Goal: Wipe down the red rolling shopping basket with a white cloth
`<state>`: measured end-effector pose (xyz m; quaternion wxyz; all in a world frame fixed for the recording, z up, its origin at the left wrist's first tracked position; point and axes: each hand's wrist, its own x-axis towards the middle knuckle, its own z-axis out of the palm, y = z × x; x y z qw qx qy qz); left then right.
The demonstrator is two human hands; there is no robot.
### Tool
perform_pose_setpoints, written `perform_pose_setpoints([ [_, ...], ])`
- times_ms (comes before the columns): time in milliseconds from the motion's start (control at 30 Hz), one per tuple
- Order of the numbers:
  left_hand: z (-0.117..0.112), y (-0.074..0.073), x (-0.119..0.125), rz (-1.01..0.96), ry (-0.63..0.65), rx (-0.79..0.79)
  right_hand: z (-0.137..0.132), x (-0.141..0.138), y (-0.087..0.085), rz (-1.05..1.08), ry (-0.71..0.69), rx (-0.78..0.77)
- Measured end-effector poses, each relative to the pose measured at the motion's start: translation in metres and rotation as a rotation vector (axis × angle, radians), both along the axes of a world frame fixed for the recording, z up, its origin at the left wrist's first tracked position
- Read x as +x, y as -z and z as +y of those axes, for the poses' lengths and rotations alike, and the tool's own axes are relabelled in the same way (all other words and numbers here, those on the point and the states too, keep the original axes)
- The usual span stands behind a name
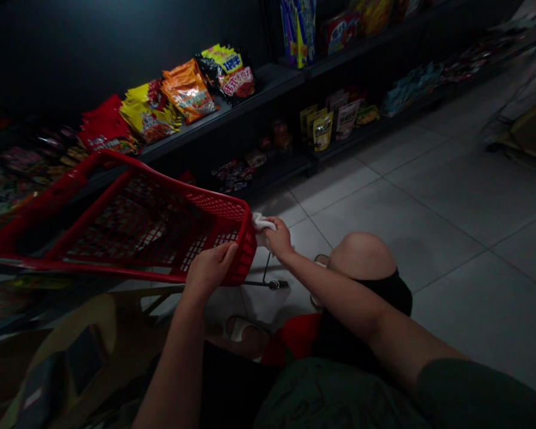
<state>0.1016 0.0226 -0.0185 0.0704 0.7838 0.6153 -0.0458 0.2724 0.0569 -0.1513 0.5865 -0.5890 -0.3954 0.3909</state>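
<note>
A red plastic shopping cart [196, 199] stands in front of me, its basket walls cut with a grid of holes. My left hand [211, 268] grips the top rim at the near corner, fingers curled over the edge and partly hidden. At the end wall of the basket, my right hand [277, 235] is closed on a white cloth [262, 223], which touches the red plastic. Below the basket, a thin metal leg ends in a small caster [277, 285].
Dark shelves [277, 80] run behind the cart, holding orange snack bags [190, 92], red bags [107, 125] and yellow pouches [322, 130]. At lower left is a tan stool [102, 316] with dark phone-like objects [86, 357]. Pale floor tiles [433, 190] lie to the right.
</note>
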Motion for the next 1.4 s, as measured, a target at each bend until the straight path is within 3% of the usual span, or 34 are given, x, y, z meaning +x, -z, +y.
perform_pose_setpoints([
  [67, 0.000, 0.000, 0.001, -0.006, 0.001, -0.011, 0.000, -0.007, 0.000, 0.013, 0.006, 0.016],
  [133, -0.001, -0.001, 0.001, -0.025, 0.006, -0.016, -0.023, -0.023, 0.002, -0.012, -0.084, 0.078],
  [200, -0.001, -0.001, 0.001, -0.036, 0.010, -0.010, -0.057, -0.042, 0.007, -0.056, -0.262, 0.172],
  [267, -0.002, -0.002, 0.000, -0.032, 0.011, -0.002, -0.086, -0.054, 0.012, -0.107, -0.538, 0.282],
  [333, -0.003, -0.002, -0.001, -0.023, 0.009, -0.001, -0.096, -0.054, 0.014, -0.131, -0.775, 0.324],
  [367, -0.003, -0.002, -0.001, -0.015, 0.003, 0.000, -0.092, -0.050, 0.015, -0.129, -0.823, 0.304],
  [433, -0.002, -0.001, -0.001, 0.001, -0.006, -0.002, -0.070, -0.035, 0.013, -0.106, -0.720, 0.203],
  [567, -0.002, -0.001, -0.001, 0.024, -0.008, -0.007, -0.004, -0.003, 0.009, 0.033, -0.103, -0.020],
  [633, -0.002, -0.001, 0.000, 0.018, -0.005, 0.000, 0.013, 0.001, 0.009, 0.080, 0.044, -0.047],
  [700, -0.003, -0.002, 0.000, 0.002, -0.003, 0.005, 0.007, -0.007, 0.013, 0.068, 0.002, -0.018],
  [800, -0.003, -0.002, 0.000, -0.017, -0.001, 0.006, -0.039, -0.035, 0.026, -0.003, -0.179, 0.043],
  [900, -0.003, -0.002, 0.000, -0.017, 0.004, 0.011, -0.087, -0.058, 0.040, -0.093, -0.533, 0.129],
  [967, -0.004, -0.001, 0.000, -0.002, 0.004, 0.020, -0.096, -0.059, 0.046, -0.117, -0.698, 0.163],
  [1000, -0.004, -0.001, 0.000, 0.007, 0.007, 0.024, -0.091, -0.055, 0.048, -0.116, -0.711, 0.161],
  [1067, -0.006, -0.001, -0.001, 0.021, 0.015, 0.030, -0.066, -0.038, 0.048, -0.104, -0.606, 0.116],
  [1233, -0.010, -0.004, 0.001, 0.050, 0.022, 0.016, 0.014, 0.004, 0.040, 0.031, 0.028, -0.107],
  [1300, -0.011, -0.005, 0.002, 0.054, 0.020, 0.013, 0.017, 0.002, 0.039, 0.051, 0.035, -0.109],
  [1400, -0.010, -0.005, 0.002, 0.049, 0.017, 0.016, -0.021, -0.025, 0.044, 0.046, -0.151, -0.036],
])
